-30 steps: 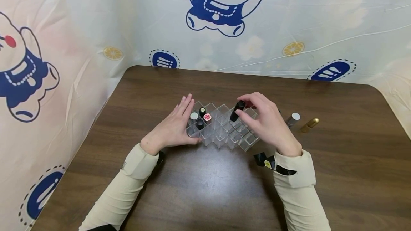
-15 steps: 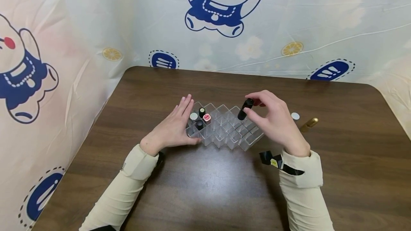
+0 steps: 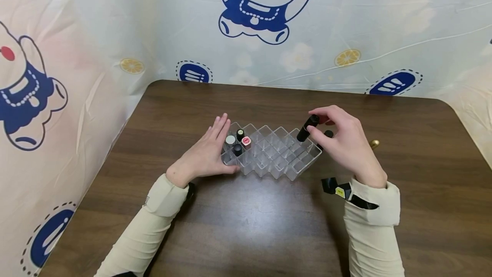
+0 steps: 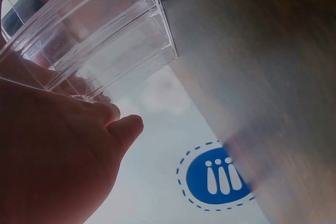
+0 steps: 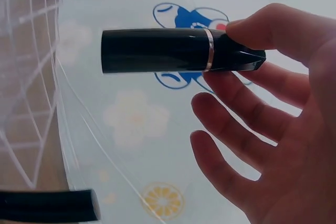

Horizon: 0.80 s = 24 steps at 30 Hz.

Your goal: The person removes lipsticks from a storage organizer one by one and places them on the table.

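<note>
A clear lipstick organizer [image 3: 274, 151] with diamond-shaped compartments stands on the brown table in the head view. Along its left end rests my left hand [image 3: 203, 153], fingers straight, the thumb by the front side. My right hand [image 3: 347, 146] pinches a black lipstick tube [image 3: 307, 128] above the right end of the organizer, slightly tilted. In the right wrist view that tube [image 5: 157, 51] has a thin metallic ring, and thumb and fingertips grip it near one end. Several tubes sit in the left compartments, among them a white-topped one [image 3: 230, 140] and a red-topped one [image 3: 246, 141].
Another black tube [image 3: 328, 134] shows just behind my right hand, partly hidden. A gold tube [image 3: 374, 144] stands to the right, mostly covered by the hand. Behind the table [image 3: 253, 234] hangs a printed curtain [image 3: 300, 57].
My right hand has moved right with the black lipstick tube, from over the organizer's middle-right to its right end. The hand now hides the white-topped tube there. My left hand stays put.
</note>
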Each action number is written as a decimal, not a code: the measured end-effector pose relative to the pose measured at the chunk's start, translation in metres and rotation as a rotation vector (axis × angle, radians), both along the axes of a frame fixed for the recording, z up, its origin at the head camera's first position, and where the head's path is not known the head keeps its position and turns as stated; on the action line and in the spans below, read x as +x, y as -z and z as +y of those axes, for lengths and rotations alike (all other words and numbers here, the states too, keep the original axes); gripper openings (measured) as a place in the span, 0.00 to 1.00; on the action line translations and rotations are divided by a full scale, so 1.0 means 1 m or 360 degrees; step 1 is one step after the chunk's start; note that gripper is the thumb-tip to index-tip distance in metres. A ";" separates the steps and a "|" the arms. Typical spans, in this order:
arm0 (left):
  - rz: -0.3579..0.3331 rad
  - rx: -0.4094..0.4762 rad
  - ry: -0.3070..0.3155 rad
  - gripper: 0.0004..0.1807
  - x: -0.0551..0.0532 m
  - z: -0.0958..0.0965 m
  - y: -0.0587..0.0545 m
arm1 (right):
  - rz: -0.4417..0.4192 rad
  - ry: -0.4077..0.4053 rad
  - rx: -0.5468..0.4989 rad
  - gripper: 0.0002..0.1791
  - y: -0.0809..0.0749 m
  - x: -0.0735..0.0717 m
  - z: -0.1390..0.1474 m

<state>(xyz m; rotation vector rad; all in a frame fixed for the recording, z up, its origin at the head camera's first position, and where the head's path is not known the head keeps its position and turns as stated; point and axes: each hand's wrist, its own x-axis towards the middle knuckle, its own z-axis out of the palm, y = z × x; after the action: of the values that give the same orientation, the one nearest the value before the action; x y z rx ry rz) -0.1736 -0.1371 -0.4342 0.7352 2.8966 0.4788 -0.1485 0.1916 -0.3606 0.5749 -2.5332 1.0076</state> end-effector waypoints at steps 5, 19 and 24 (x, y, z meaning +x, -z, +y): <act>0.0000 -0.0009 0.0004 0.70 0.000 -0.001 -0.001 | -0.0014 0.0069 0.0008 0.15 -0.001 0.002 0.008; 0.0027 -0.0031 0.0018 0.70 0.000 -0.001 0.000 | -0.0037 0.0178 -0.0050 0.15 -0.004 0.006 0.030; 0.0028 -0.0026 0.0020 0.70 0.000 -0.001 0.000 | -0.0069 0.0234 -0.0098 0.15 -0.006 0.009 0.037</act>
<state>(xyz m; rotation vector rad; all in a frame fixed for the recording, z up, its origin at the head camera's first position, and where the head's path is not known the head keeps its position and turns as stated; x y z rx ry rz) -0.1736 -0.1383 -0.4338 0.7581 2.9066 0.4491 -0.1395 0.2287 -0.3543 0.3476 -2.5294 1.0509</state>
